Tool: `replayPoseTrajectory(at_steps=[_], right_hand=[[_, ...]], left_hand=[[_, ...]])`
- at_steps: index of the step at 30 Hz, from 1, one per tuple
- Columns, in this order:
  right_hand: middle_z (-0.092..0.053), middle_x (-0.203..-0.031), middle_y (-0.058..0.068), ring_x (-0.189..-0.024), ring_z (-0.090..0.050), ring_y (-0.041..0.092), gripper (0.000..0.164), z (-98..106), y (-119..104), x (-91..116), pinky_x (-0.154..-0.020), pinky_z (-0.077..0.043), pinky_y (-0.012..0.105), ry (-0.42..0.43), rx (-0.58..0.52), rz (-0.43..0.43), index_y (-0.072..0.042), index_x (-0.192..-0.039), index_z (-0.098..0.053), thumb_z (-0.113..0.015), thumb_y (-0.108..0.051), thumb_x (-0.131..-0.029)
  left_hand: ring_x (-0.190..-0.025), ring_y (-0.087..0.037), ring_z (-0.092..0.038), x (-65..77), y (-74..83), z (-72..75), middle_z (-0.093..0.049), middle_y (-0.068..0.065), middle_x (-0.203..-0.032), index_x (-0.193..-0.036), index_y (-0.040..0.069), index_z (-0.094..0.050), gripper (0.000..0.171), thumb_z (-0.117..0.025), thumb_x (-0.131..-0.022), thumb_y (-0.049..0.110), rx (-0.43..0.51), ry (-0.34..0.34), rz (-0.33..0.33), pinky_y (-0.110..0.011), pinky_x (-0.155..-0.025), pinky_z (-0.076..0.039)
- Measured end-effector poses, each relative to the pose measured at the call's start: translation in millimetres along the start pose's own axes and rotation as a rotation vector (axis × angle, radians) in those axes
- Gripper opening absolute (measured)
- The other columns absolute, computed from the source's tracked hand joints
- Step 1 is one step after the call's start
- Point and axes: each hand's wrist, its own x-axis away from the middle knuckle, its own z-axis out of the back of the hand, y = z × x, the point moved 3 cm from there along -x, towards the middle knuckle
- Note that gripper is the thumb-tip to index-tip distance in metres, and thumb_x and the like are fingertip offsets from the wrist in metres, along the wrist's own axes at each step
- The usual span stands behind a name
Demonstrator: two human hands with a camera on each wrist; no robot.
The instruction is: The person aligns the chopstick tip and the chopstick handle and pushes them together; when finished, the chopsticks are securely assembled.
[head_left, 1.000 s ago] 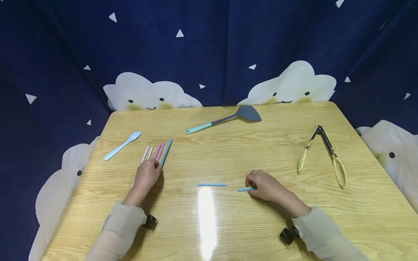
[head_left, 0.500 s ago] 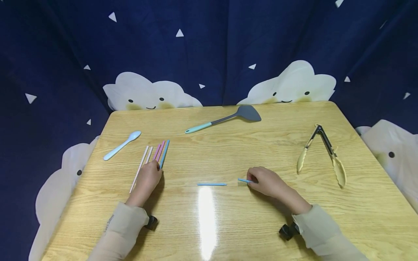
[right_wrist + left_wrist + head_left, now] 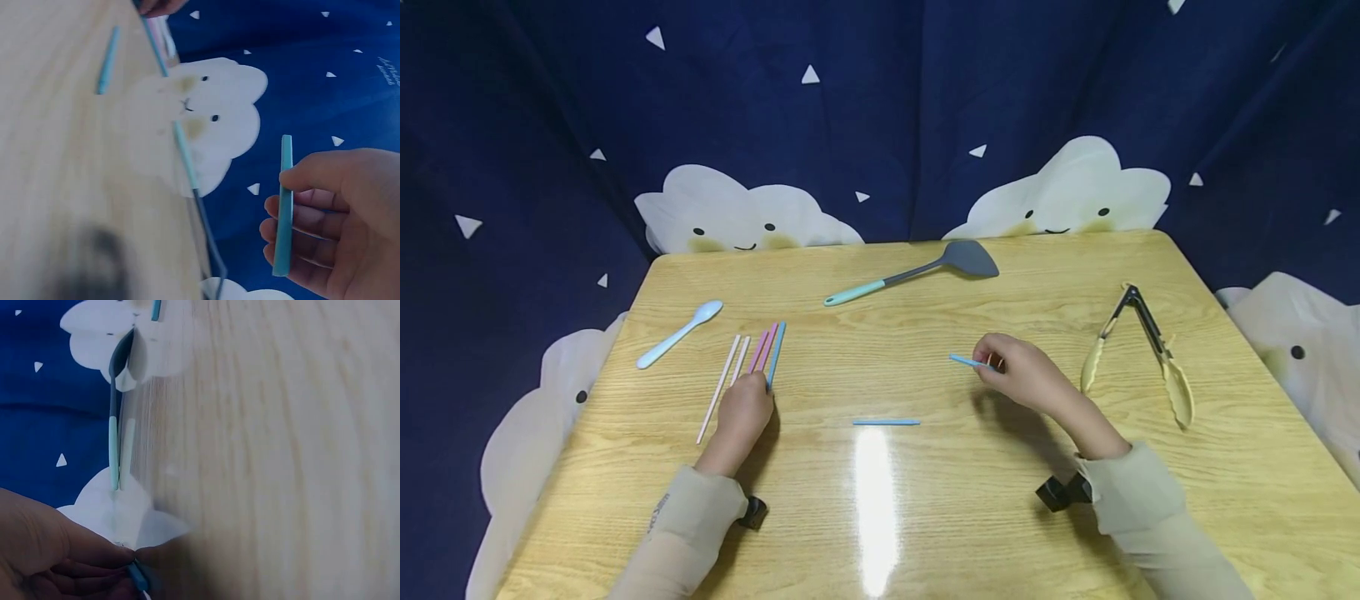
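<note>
My left hand (image 3: 743,417) pinches a long blue stick (image 3: 777,354) at its near end, low over the table. Left of that stick lie two pink sticks (image 3: 763,348) and two white ones, the outer white stick (image 3: 718,390) fully visible; the hand covers the near ends of the others. Raised above the table, my right hand (image 3: 1026,375) holds a short blue stick (image 3: 284,212) between thumb and fingers, and in the right wrist view both its ends show. Between the hands, another short blue stick (image 3: 886,422) lies sideways on the wood.
A pale blue spoon (image 3: 679,335) lies at the left of the wooden table (image 3: 880,350). Toward the back edge is a grey spatula (image 3: 970,258) with a mint handle. Spread tongs (image 3: 1180,396) rest right of my right hand. A dark blue curtain (image 3: 880,108) hangs behind.
My right hand has lifted the short blue stick off the table and carried it away from me. The long blue stick in my left hand has shifted slightly left, closer to the pink ones.
</note>
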Motion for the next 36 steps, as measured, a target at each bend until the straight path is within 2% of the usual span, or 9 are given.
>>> replayPoseTrajectory(at_steps=[6, 10, 13, 15, 19, 23, 26, 30, 36], right_hand=[[-0.056, -0.072, -0.001, -0.066, -0.050, 0.012, 0.006, 12, -4, -6, -0.058, -0.041, 0.029, 0.046, -0.038, 0.006, -0.007, -0.085, -0.057, -0.060, -0.011, -0.084], [-0.057, -0.073, 0.000, -0.067, -0.051, 0.013, 0.005, 14, -6, -7, -0.060, -0.043, 0.030, 0.078, -0.055, 0.016, -0.006, -0.085, -0.057, -0.060, -0.009, -0.083], [-0.057, -0.076, 0.001, -0.069, -0.051, 0.015, 0.004, 15, -8, -8, -0.062, -0.043, 0.031, 0.089, -0.076, 0.012, -0.006, -0.086, -0.058, -0.060, -0.008, -0.083], [-0.057, -0.077, 0.001, -0.070, -0.052, 0.015, 0.005, 15, -8, -8, -0.063, -0.044, 0.031, 0.094, -0.090, 0.007, -0.006, -0.087, -0.058, -0.060, -0.008, -0.083], [-0.057, -0.077, 0.002, -0.071, -0.053, 0.016, 0.005, 16, -9, -9, -0.065, -0.044, 0.032, 0.093, -0.116, -0.012, -0.006, -0.088, -0.058, -0.059, -0.009, -0.085], [-0.058, -0.079, 0.002, -0.074, -0.053, 0.016, 0.004, 17, -9, -10, -0.066, -0.044, 0.033, 0.087, -0.127, -0.027, -0.007, -0.088, -0.058, -0.059, -0.009, -0.086], [-0.058, -0.080, 0.003, -0.075, -0.053, 0.016, 0.003, 18, -9, -10, -0.067, -0.045, 0.033, 0.084, -0.134, -0.026, -0.007, -0.088, -0.058, -0.058, -0.009, -0.086], [-0.058, -0.080, 0.003, -0.075, -0.054, 0.017, 0.004, 19, -9, -9, -0.067, -0.045, 0.033, 0.085, -0.142, -0.024, -0.007, -0.088, -0.058, -0.059, -0.010, -0.086], [-0.058, -0.079, 0.002, -0.074, -0.053, 0.016, 0.003, 19, -7, -9, -0.066, -0.045, 0.033, 0.093, -0.140, -0.028, -0.007, -0.088, -0.058, -0.058, -0.010, -0.086]], left_hand=[[-0.056, -0.036, -0.055, -0.6, 2.1, 0.2, -0.056, -0.021, -0.065, -0.067, -0.006, -0.053, 0.010, -0.054, -0.076, -0.002, -0.019, -0.021, 0.002, -0.045, -0.047, -0.043], [-0.052, -0.035, -0.056, 0.2, 12.5, 0.3, -0.054, -0.020, -0.061, -0.066, -0.007, -0.051, 0.014, -0.055, -0.078, 0.000, -0.072, 0.048, -0.046, -0.044, -0.043, -0.044], [-0.047, -0.029, -0.053, 2.8, 27.3, -0.7, -0.051, -0.016, -0.058, -0.066, -0.005, -0.050, 0.016, -0.058, -0.078, -0.001, -0.107, 0.112, -0.123, -0.038, -0.038, -0.043], [-0.048, -0.023, -0.052, 4.5, 39.4, -3.3, -0.051, -0.012, -0.060, -0.068, -0.004, -0.053, 0.014, -0.062, -0.077, 0.000, -0.112, 0.117, -0.197, -0.033, -0.039, -0.043], [-0.060, -0.016, -0.053, 8.4, 66.4, -12.4, -0.055, -0.005, -0.070, -0.079, 0.002, -0.064, 0.007, -0.068, -0.077, 0.007, -0.047, 0.005, -0.378, -0.026, -0.050, -0.046], [-0.070, -0.015, -0.055, 13.8, 90.3, -23.5, -0.058, -0.002, -0.079, -0.084, 0.007, -0.068, 0.007, -0.067, -0.080, 0.013, 0.031, -0.118, -0.582, -0.026, -0.060, -0.048], [-0.071, -0.015, -0.054, 18.2, 102.9, -30.8, -0.060, -0.002, -0.082, -0.084, 0.009, -0.069, 0.007, -0.067, -0.080, 0.014, 0.049, -0.159, -0.696, -0.024, -0.060, -0.047], [-0.070, -0.014, -0.052, 21.3, 113.2, -38.3, -0.059, -0.001, -0.081, -0.083, 0.010, -0.068, 0.006, -0.068, -0.079, 0.014, 0.019, -0.169, -0.769, -0.021, -0.058, -0.045], [-0.068, -0.012, -0.050, 21.6, 121.0, -43.6, -0.056, 0.002, -0.078, -0.077, 0.012, -0.065, 0.007, -0.070, -0.077, 0.015, -0.032, -0.148, -0.813, -0.018, -0.057, -0.043]])
